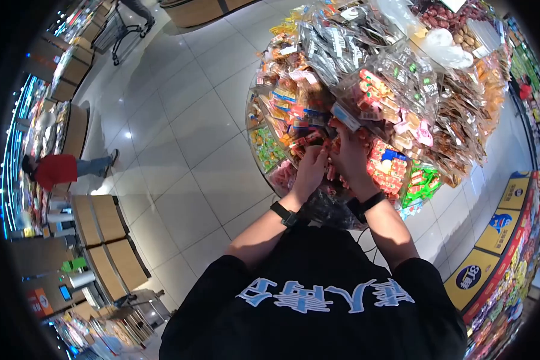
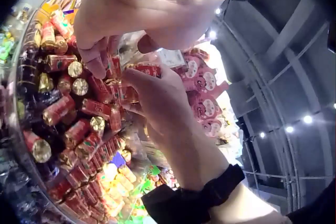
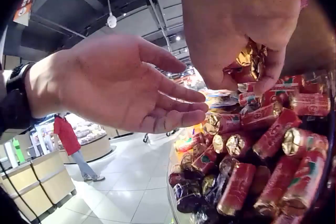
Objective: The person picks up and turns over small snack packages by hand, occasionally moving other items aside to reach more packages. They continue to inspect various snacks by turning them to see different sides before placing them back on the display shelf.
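Red-wrapped candies with gold ends [image 2: 58,109] [image 3: 236,187] fill a clear-walled section of a round display. My right hand [image 1: 349,155] [image 2: 165,103] [image 3: 236,29] pinches a red and gold wrapped candy [image 2: 147,69] [image 3: 252,58] between thumb and fingers, just above the pile. Beside it on the left, my left hand [image 1: 309,174] [image 2: 152,11] [image 3: 115,82] has its fingers extended, slightly bent, over the candies; the right wrist view shows nothing in its palm. Whether its fingertips touch the candies cannot be told.
Bagged snacks [image 1: 402,72] are heaped on the display's far side. Green-wrapped candies [image 1: 423,183] and pink packages [image 2: 206,90] lie nearby. A person in a red top [image 1: 57,171] stands by counters on the left, across a tiled floor [image 1: 186,138]. Yellow-signed shelves [image 1: 492,231] stand right.
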The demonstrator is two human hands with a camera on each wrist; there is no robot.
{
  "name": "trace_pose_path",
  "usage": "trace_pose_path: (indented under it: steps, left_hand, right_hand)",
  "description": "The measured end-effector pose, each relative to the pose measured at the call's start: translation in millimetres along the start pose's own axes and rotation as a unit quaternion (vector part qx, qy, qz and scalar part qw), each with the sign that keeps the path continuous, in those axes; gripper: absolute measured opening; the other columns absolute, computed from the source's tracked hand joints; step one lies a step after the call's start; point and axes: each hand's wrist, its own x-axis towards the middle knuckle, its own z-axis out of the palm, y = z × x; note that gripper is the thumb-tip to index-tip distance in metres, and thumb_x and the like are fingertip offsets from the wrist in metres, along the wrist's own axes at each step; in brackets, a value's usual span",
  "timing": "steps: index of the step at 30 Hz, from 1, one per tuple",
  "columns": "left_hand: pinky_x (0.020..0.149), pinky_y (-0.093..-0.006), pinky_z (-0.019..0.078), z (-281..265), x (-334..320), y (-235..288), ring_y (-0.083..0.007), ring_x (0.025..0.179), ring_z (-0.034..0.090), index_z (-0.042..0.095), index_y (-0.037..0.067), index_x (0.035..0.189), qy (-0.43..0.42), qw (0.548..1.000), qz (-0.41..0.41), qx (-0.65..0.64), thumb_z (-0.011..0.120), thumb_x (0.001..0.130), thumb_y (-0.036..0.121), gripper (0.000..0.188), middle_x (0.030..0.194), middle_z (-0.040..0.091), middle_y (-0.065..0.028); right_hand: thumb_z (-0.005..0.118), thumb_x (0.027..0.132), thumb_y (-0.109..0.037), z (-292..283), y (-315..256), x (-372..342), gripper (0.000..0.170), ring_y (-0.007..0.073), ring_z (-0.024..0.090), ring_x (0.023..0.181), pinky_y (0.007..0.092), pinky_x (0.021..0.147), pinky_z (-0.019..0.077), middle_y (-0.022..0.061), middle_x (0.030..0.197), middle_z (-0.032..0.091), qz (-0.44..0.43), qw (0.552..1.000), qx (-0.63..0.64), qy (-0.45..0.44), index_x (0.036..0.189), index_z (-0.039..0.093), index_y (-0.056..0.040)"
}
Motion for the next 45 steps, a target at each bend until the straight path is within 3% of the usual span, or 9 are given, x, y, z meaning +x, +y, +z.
trace_pose_path:
  steps: [2, 7, 9, 20, 24, 33, 36, 41, 45]
  left_hand:
    - [0.063, -0.0264, 0.0492, -8.6, 24.2, -9.5, -0.0132, 0.077, 0.061, 0.05, 0.003, 0.125, -0.036, 0.997, -0.057, -0.037, 0.048, 0.099, 0.019, 0.03, 0.092, 0.062, -0.0075]
    - [0.057, -0.0285, 0.0511, -19.5, 55.3, -14.6, -0.0161, 0.066, 0.063, 0.047, 0.006, 0.131, -0.089, 0.971, -0.162, -0.151, 0.045, 0.1, 0.019, 0.033, 0.082, 0.064, -0.0075]
    - [0.058, -0.029, 0.0516, -21.8, 61.8, -14.5, -0.0162, 0.064, 0.063, 0.047, 0.007, 0.131, -0.102, 0.967, -0.178, -0.149, 0.044, 0.101, 0.019, 0.033, 0.08, 0.064, -0.0066]
    - [0.062, -0.0271, 0.0525, -27.3, 69.8, -0.3, -0.0129, 0.066, 0.062, 0.048, 0.005, 0.125, -0.18, 0.949, -0.23, -0.121, 0.044, 0.1, 0.019, 0.029, 0.081, 0.063, -0.0034]
    - [0.066, -0.0278, 0.0526, -31.2, 73.2, 0.0, -0.0122, 0.071, 0.062, 0.048, 0.005, 0.124, -0.197, 0.942, -0.244, -0.117, 0.045, 0.1, 0.02, 0.028, 0.083, 0.063, -0.0036]
    - [0.053, -0.0258, 0.0508, -34.6, 72.6, 2.7, -0.0127, 0.061, 0.06, 0.051, 0.002, 0.111, -0.192, 0.949, -0.229, -0.101, 0.052, 0.097, 0.022, 0.024, 0.077, 0.061, -0.0046]
    - [0.053, -0.0255, 0.0502, -35.1, 76.7, -3.6, -0.0126, 0.061, 0.06, 0.052, 0.002, 0.109, -0.19, 0.948, -0.233, -0.104, 0.053, 0.097, 0.023, 0.025, 0.077, 0.061, -0.0049]
    - [0.053, -0.0243, 0.0493, -36.9, 79.1, -5.3, -0.0107, 0.061, 0.06, 0.053, 0.004, 0.108, -0.199, 0.945, -0.232, -0.12, 0.054, 0.096, 0.027, 0.026, 0.076, 0.061, -0.0023]
    - [0.056, -0.0234, 0.0498, -36.7, 78.0, -6.0, -0.0098, 0.063, 0.06, 0.054, 0.004, 0.109, -0.201, 0.944, -0.247, -0.089, 0.055, 0.096, 0.028, 0.027, 0.077, 0.061, -0.0013]
  right_hand:
    - [0.068, 0.075, -0.017, 3.1, -15.9, 14.3, 0.06, 0.0399, 0.058, 0.104, 0.0477, 0.082, 0.0518, 0.019, 0.117, 0.055, 0.063, 0.997, -0.029, -0.03, 0.128, 0.043, -0.0073]
    - [0.072, 0.074, -0.02, 25.9, -8.8, 27.8, 0.062, 0.0396, 0.059, 0.104, 0.0451, 0.079, 0.0526, 0.0206, 0.116, 0.058, 0.022, 0.998, -0.036, 0.052, 0.127, 0.046, -0.006]
    - [0.074, 0.072, -0.018, 20.8, -21.1, 25.4, 0.067, 0.0398, 0.059, 0.104, 0.0447, 0.082, 0.0519, 0.0209, 0.116, 0.058, 0.081, 0.996, -0.032, 0.035, 0.13, 0.045, -0.0047]
    - [0.076, 0.068, -0.009, 16.3, -26.7, 7.7, 0.069, 0.0409, 0.048, 0.117, 0.0451, 0.099, 0.0438, 0.022, 0.124, 0.051, 0.085, 0.994, 0.012, 0.06, 0.131, 0.047, -0.0053]
    - [0.078, 0.068, -0.011, 10.9, -31.1, 6.4, 0.066, 0.039, 0.05, 0.116, 0.0451, 0.096, 0.0451, 0.0187, 0.122, 0.053, 0.089, 0.994, 0.007, 0.063, 0.128, 0.05, -0.0067]
    - [0.078, 0.07, -0.022, 6.4, -36.3, -2.1, 0.054, 0.0325, 0.053, 0.11, 0.0419, 0.089, 0.0476, 0.0129, 0.115, 0.055, 0.091, 0.989, -0.081, 0.082, 0.12, 0.06, -0.0103]
    - [0.077, 0.073, -0.028, 11.1, -31.2, 6.0, 0.048, 0.0349, 0.053, 0.108, 0.0427, 0.089, 0.0456, 0.0168, 0.118, 0.055, 0.046, 0.984, -0.139, 0.101, 0.117, 0.065, -0.012]
    - [0.063, 0.082, -0.03, 28.3, -28.8, 7.8, 0.064, 0.0353, 0.042, 0.123, 0.049, 0.104, 0.0311, 0.019, 0.134, 0.044, 0.052, 0.98, -0.189, 0.04, 0.14, 0.043, -0.0101]
    - [0.065, 0.079, -0.033, 25.9, -29.9, 3.1, 0.075, 0.0385, 0.038, 0.127, 0.0514, 0.108, 0.0265, 0.0224, 0.137, 0.04, 0.035, 0.98, -0.19, 0.056, 0.143, 0.037, -0.0066]
